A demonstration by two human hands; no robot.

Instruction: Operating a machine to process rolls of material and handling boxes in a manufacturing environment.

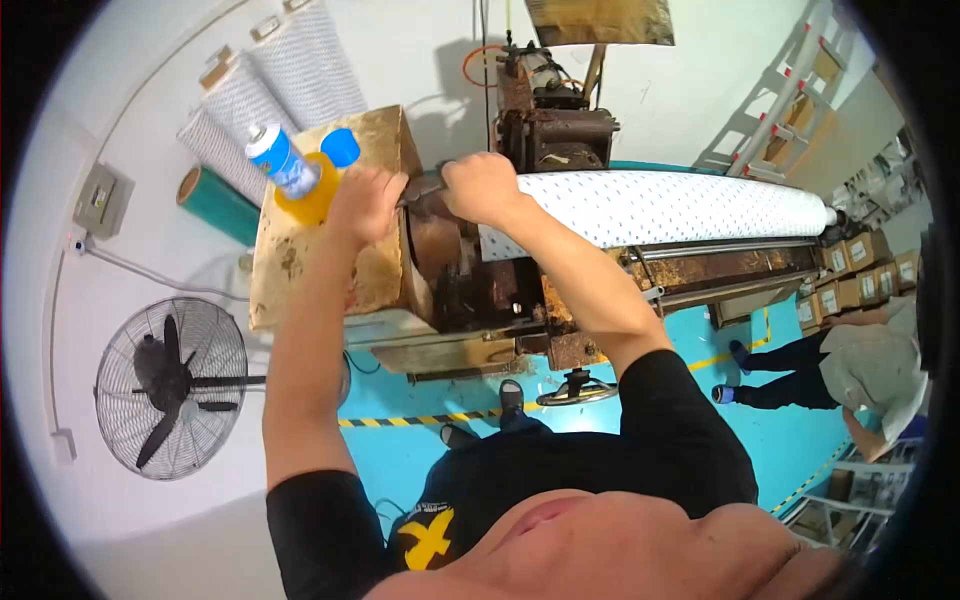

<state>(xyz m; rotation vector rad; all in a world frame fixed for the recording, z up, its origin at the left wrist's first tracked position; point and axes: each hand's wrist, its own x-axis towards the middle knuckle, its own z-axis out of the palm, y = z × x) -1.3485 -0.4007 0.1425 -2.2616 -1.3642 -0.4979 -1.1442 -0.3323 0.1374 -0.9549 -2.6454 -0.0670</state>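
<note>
Both your hands are closed on a dark metal tool (420,187) at the end of the white dotted roll (660,205). Your left hand (365,205) grips the tool's outer end, and your right hand (485,188) is clenched around it right where the roll begins, so the two fists sit close together with the tool bridging them. What kind of tool it is cannot be told.

The roll lies across a rusty brown machine (540,130), running away from your right hand. Just beyond your left hand, the machine's worn tan housing (300,260) serves as a surface. On it stand a blue and white spray can (281,160) and, touching it, a yellow bottle with a blue cap (322,185); what they hold is not visible.

Below the machine the floor (400,450) is turquoise with a yellow and black striped line. A standing fan (170,385) is off past the housing, and stacked cardboard boxes (860,275) sit at the roll's far end, where another person (860,365) bends.
</note>
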